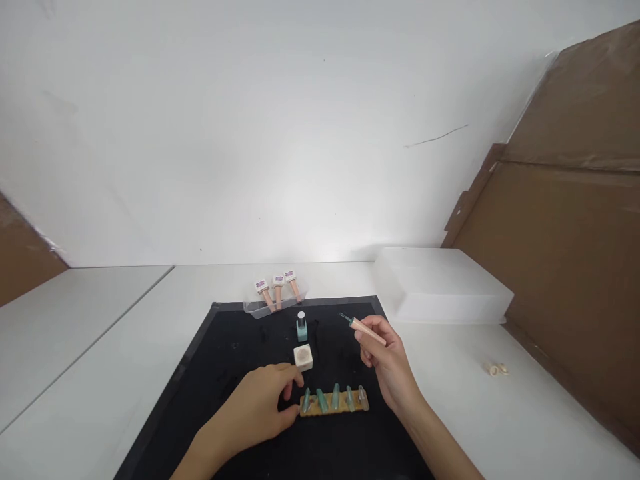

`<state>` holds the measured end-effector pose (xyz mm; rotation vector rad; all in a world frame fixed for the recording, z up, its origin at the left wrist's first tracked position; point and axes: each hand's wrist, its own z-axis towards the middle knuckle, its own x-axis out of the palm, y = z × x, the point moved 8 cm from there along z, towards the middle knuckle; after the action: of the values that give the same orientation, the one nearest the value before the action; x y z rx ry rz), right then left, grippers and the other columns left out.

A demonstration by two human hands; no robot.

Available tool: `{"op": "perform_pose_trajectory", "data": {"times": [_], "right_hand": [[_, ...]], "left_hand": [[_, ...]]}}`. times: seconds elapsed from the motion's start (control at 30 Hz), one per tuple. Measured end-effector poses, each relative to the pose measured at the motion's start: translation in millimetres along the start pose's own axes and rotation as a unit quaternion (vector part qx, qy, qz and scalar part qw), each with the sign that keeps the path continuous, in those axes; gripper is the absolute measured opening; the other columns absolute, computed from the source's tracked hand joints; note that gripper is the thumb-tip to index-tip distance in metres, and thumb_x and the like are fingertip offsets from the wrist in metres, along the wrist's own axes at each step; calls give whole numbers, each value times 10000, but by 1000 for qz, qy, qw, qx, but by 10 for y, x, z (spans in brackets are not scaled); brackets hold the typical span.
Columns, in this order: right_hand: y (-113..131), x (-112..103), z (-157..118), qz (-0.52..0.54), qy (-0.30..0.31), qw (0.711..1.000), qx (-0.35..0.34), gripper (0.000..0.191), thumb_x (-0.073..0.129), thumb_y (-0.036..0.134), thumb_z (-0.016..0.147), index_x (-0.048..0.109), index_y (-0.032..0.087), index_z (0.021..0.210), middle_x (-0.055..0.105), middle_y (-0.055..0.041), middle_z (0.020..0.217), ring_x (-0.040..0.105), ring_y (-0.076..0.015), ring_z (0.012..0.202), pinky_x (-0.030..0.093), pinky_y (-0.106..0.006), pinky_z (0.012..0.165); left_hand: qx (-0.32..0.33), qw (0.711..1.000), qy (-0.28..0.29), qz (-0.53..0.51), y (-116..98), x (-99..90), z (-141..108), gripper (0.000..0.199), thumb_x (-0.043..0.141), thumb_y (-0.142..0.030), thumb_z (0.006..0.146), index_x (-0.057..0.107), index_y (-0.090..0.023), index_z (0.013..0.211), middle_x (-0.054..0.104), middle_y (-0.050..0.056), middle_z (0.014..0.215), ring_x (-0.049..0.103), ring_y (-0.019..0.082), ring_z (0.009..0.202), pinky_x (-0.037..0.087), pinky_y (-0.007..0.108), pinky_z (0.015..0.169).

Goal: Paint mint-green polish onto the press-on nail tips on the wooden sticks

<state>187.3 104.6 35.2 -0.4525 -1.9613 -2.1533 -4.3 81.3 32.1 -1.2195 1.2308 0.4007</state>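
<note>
In my right hand is a pink-handled brush cap, its green-tipped brush pointing up and left above the black mat. My left hand rests at the left end of a yellowish strip, thumb near its edge and fingers apart, curved. Several nail tips stand on the strip, green ones at the left and a clearer one at the right. Just above my left fingertips sits a square white bottle. Behind it stands a teal bottle with a pale-topped cap.
Three pink-handled bottles lie in a clear tray at the mat's back edge. A translucent white box is at the back right. Small cream rings lie on the right side of the white table.
</note>
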Motion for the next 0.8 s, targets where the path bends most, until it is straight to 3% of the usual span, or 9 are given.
{"op": "perform_pose_trajectory", "data": {"times": [0.2, 0.33, 0.47, 0.8], "right_hand": [[-29, -31, 29, -3, -21, 1000, 4, 147, 698, 265, 750, 567, 209, 784, 380, 75, 606, 284, -63, 465, 255, -185, 409], [-49, -39, 32, -2, -25, 1000, 5, 153, 700, 275, 748, 567, 208, 787, 384, 76, 595, 289, -62, 458, 250, -186, 406], [-43, -64, 23, -2, -44, 999, 10, 178, 712, 289, 737, 560, 205, 778, 403, 73, 598, 295, -60, 453, 254, -187, 407], [-26, -100, 33, -27, -76, 997, 20, 224, 700, 358, 739, 534, 211, 767, 345, 93, 501, 300, -79, 412, 265, -193, 385]], "left_hand": [[13, 998, 37, 44, -25, 128, 1, 243, 619, -315, 678, 614, -262, 915, 629, -13, 804, 575, 184, 693, 302, 252, 572], [7, 998, 21, 54, -58, 205, 52, 151, 638, -332, 676, 577, -214, 748, 615, -2, 808, 563, 177, 687, 293, 247, 557], [-8, 999, 5, 39, -80, 250, 92, 140, 652, -295, 649, 564, -198, 700, 596, -4, 805, 534, 156, 661, 280, 240, 545], [56, 980, -15, -189, -252, 113, 8, 160, 653, -188, 580, 499, -182, 622, 434, -47, 673, 393, 79, 548, 275, 200, 476]]}}
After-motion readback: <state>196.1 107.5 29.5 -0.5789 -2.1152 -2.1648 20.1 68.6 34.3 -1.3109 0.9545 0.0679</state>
